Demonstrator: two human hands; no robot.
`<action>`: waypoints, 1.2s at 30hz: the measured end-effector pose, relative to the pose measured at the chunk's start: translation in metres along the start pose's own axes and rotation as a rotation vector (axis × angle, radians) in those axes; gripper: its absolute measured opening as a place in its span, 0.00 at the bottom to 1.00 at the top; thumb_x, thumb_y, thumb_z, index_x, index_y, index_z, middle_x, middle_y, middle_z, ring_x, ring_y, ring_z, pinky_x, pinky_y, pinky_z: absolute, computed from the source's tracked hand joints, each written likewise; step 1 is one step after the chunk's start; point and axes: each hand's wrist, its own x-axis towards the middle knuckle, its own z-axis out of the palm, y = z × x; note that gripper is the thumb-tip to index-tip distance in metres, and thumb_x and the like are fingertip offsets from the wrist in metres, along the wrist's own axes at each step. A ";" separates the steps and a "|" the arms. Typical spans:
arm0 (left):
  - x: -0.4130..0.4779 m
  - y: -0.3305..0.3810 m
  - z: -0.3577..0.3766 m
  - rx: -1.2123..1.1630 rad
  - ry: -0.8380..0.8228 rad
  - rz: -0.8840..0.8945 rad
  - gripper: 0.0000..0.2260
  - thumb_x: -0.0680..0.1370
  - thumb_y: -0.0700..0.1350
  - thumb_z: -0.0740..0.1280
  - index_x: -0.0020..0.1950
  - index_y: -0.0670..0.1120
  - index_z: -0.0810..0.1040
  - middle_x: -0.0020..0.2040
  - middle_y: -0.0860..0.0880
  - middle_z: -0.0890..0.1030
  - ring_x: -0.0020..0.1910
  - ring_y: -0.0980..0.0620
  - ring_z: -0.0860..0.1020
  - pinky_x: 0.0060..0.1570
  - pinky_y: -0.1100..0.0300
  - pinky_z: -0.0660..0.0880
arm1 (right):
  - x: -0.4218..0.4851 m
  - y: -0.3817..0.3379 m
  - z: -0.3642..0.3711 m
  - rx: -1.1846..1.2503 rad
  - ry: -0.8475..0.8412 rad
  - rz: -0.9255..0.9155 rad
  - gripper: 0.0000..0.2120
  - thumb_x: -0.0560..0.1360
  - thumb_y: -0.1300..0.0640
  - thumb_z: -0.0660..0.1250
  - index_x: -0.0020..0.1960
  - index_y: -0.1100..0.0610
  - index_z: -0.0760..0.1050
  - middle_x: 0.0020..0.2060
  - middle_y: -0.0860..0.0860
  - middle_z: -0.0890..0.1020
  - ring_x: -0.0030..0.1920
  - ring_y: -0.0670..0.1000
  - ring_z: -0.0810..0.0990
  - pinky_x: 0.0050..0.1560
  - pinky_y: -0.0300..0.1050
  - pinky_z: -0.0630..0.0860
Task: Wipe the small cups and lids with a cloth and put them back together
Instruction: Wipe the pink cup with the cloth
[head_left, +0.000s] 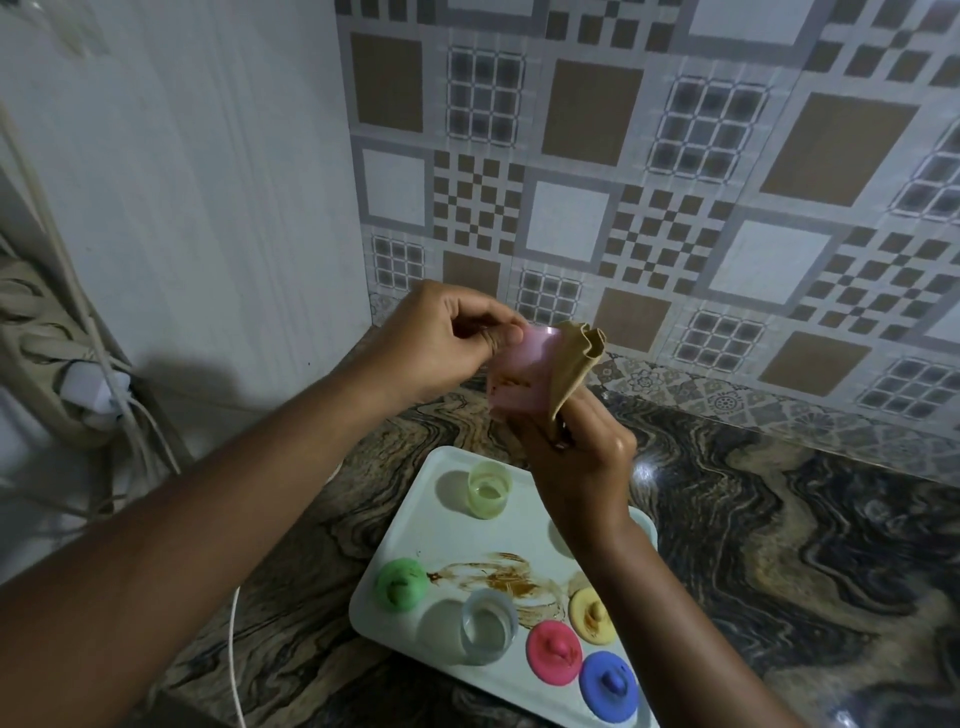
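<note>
A pink cup (517, 376) and tan cloth (574, 364) are being shown; a green lid (401, 583), pink lid (554, 650), blue lid (608, 685) and yellow lid (592, 613) are being displayed on a pale, brown-smeared tray (519, 525).

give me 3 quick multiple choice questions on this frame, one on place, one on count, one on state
1. Where is the blue lid?
A. on the tray, next to the pink lid
B. on the floor
C. in a hand

2. How many lids lie on the tray?
A. two
B. four
C. six

3. The pink cup is
A. standing on the tray
B. closed with a lid
C. held up by the left hand, cloth against it

Answers:
1 A, it lies at the tray's near corner.
2 B, green lid, yellow lid, pink and blue.
3 C, the right hand holds the cloth.
</note>
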 end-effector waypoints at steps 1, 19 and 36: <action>-0.001 0.000 0.002 0.008 0.001 0.015 0.07 0.75 0.44 0.73 0.52 0.52 0.85 0.46 0.57 0.85 0.48 0.61 0.82 0.49 0.63 0.80 | 0.000 0.002 0.001 -0.017 -0.001 -0.003 0.11 0.71 0.59 0.79 0.43 0.67 0.82 0.40 0.55 0.83 0.35 0.47 0.76 0.34 0.36 0.72; -0.004 0.001 -0.004 0.073 0.029 0.015 0.10 0.77 0.48 0.69 0.57 0.48 0.84 0.48 0.56 0.85 0.48 0.62 0.82 0.49 0.63 0.80 | 0.003 0.004 0.010 0.027 -0.001 0.053 0.12 0.72 0.58 0.77 0.46 0.68 0.83 0.42 0.39 0.78 0.39 0.34 0.75 0.40 0.30 0.70; -0.008 0.005 -0.006 -0.046 0.022 -0.015 0.10 0.79 0.46 0.67 0.57 0.48 0.84 0.51 0.54 0.86 0.53 0.58 0.82 0.55 0.60 0.79 | 0.012 -0.003 0.000 0.025 0.011 0.016 0.23 0.70 0.57 0.80 0.57 0.71 0.81 0.46 0.56 0.85 0.45 0.37 0.79 0.44 0.32 0.75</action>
